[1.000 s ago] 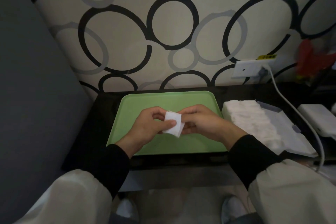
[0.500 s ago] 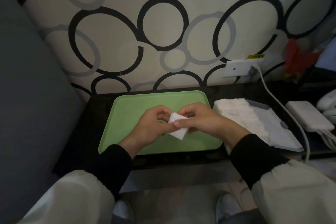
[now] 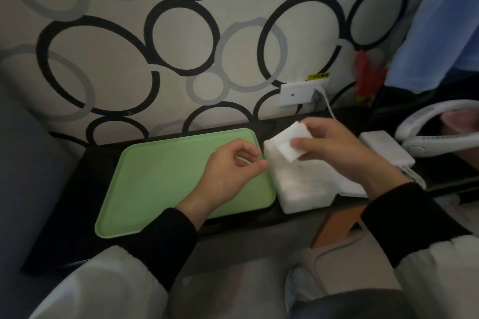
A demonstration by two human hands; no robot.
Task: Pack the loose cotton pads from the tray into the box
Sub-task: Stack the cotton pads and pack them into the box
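The tray [image 3: 160, 184] lies on the table [image 3: 77, 202], in its left part. The box [image 3: 303, 202] stands just beside the tray's right edge, also on the table. Behind both is the wall [image 3: 129, 65], and on it, behind the box, sits a socket [image 3: 295, 94] (a cable [image 3: 327, 106] goes down from it to the right). To the right of the box lies an adapter [image 3: 386, 147], and further right a neck fan [image 3: 420, 149]. The left hand [image 3: 228, 176] is over the right part of the tray, near the box. The right hand [image 3: 334, 150] is above the far end of the box, with a cotton pad [image 3: 285, 141] between its fingers [image 3: 318, 124] and thumb.
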